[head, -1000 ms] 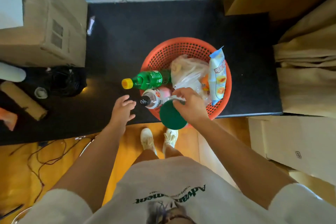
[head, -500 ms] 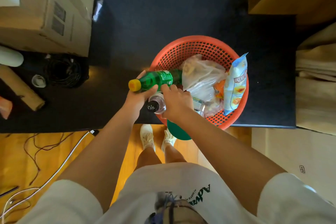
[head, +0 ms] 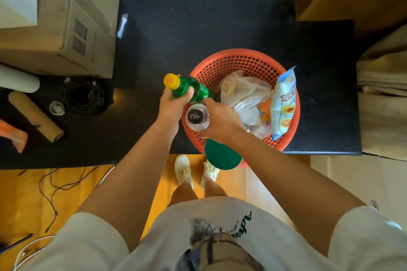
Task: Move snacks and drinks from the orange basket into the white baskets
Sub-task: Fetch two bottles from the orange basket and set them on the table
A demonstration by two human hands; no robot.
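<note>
Gripping the green bottle (head: 191, 91), which lay untouched a second ago, left hand (head: 174, 103) lifts; right hand (head: 217, 120) clasps the clear bottle (head: 196, 117); both leaving the basket (head: 233, 61).

left hand (head: 170, 106) now grips green bottle (head: 190, 89) | right hand (head: 218, 120) lifted black-capped bottle (head: 196, 117)

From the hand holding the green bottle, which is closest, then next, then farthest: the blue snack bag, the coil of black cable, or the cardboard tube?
1. Coil of black cable, to the left of the left hand.
2. Blue snack bag, right, in the orange basket.
3. Cardboard tube, far left.
</note>
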